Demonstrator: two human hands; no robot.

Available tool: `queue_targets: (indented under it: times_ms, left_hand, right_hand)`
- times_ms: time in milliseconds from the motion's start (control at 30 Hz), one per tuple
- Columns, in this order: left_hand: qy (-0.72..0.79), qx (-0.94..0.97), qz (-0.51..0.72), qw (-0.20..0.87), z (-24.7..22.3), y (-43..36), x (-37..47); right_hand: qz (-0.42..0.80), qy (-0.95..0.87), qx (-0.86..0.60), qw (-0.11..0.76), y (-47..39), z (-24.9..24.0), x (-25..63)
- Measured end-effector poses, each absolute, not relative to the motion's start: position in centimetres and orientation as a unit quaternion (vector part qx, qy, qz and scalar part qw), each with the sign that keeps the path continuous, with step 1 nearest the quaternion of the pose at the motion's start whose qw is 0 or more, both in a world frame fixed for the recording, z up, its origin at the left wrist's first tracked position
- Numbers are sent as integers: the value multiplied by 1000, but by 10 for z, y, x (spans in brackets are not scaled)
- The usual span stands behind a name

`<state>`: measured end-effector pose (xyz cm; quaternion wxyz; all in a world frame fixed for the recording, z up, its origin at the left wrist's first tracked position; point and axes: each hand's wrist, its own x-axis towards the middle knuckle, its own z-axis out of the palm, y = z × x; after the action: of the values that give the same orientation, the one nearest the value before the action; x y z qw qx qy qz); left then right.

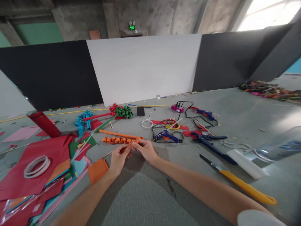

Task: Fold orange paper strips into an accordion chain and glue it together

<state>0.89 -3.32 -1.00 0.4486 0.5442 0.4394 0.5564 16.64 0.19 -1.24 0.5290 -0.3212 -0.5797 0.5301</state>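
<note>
My left hand (118, 158) and my right hand (145, 150) meet over the grey floor, both pinching the end of a curled orange paper strip (115, 140). The strip trails to the left from my fingers. Just behind it lies a rolled orange paper stick (117, 134). A folded orange paper sheet (97, 170) sits by my left wrist.
A pile of red and coloured paper (35, 169) with white tape rings (36, 165) is at left, beside a red bottle (44, 123). Finished paper flowers (123, 111), a phone (140, 111), glue guns (166, 136), scissors (209, 142) and a yellow utility knife (242, 185) lie around. White and black boards stand behind.
</note>
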Motion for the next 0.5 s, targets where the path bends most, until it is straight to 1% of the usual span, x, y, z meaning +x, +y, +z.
queue_targets:
  times_ms: [500]
  left_hand:
    - [460, 554, 530, 448, -6, -36, 9]
  right_hand:
    - [520, -578, -335, 532, 0, -9, 167]
